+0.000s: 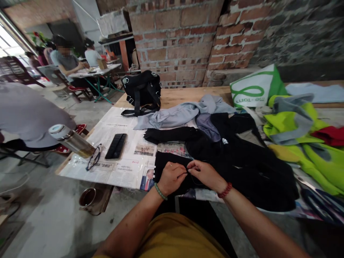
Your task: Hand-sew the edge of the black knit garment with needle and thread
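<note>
Left hand [171, 177] and right hand [206, 174] seemingly pinch the black garment [249, 159]; newspaper [131, 148] lies beneath.

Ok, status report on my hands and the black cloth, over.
Left hand and right hand close together, at black cloth. Cloth on newspaper-covered table. Phone off left, clear of both hands.

The green-and-white bag [258, 87] bears lettering resembling "me-tom". Chinese characters cover the newspaper [131, 143], too blurred to read. A white logo [225, 141] on the black garment [242, 168] is illegible.
</note>
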Demonstrator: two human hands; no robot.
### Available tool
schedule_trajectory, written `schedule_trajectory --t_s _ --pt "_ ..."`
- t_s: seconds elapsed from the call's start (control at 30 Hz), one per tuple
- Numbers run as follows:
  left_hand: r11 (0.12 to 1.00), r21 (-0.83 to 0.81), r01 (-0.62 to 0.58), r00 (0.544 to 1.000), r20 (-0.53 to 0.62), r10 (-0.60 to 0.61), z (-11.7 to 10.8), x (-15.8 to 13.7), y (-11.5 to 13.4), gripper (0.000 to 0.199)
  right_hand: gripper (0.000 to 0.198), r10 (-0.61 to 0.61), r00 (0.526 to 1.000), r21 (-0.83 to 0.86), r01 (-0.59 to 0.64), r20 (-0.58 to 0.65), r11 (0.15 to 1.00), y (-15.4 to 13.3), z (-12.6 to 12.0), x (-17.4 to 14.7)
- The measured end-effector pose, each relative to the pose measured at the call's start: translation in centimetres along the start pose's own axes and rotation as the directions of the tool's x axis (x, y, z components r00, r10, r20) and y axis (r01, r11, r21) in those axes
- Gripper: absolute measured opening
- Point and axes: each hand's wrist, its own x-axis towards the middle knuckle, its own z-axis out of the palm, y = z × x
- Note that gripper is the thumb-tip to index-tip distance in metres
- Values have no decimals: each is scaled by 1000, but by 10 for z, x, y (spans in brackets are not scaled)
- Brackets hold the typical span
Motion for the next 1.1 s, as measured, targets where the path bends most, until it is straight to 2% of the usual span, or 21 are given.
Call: schedule_trajectory --t_s 0.17,0.37,0.47,0.53,0.63,0.77,0.87,0.97,1.1 --pt "993 80 -89 995 -32 91 -1 -1 1 18 23 113 993 260 -114 20 959 -7 0 1" --pt "996 67 -64 994 -86 70 -2 -1 1 15 30 174 983 362 -141 -60 921 -10 6 -5" --pt "997 64 -52 997 -58 56 -3 -3 1 16 28 188 981 416 -148 -57 897 -8 8 -9" --pt "996 66 -51 998 -43 54 -3 -3 1 16 24 160 986 394 -131 -43 910 -6 7 -11" --pt "997 66 -45 998 -44 48 -2 -3 1 14 22 85 996 273 -74 -28 959 -4 5 -11" --pt "999 39 -7 1000 -8 7 -1 -1 1 12 22 -47 994 97 57 -102 994 -4 4 -10" --pt "1000 -3 30 999 16 -30 0 1 1 10 21 -107 980 38 115 -165 993 -3 6 -9" --pt "996 -73 53 999 -5 -53 0 2 0 11 19 -118 970 26 126 -213 992 -3 7 -9" --pt "975 -195 106 994 -4 -109 1 2 -4 14 19 -75 969 77 96 -236 992 -2 10 -6"
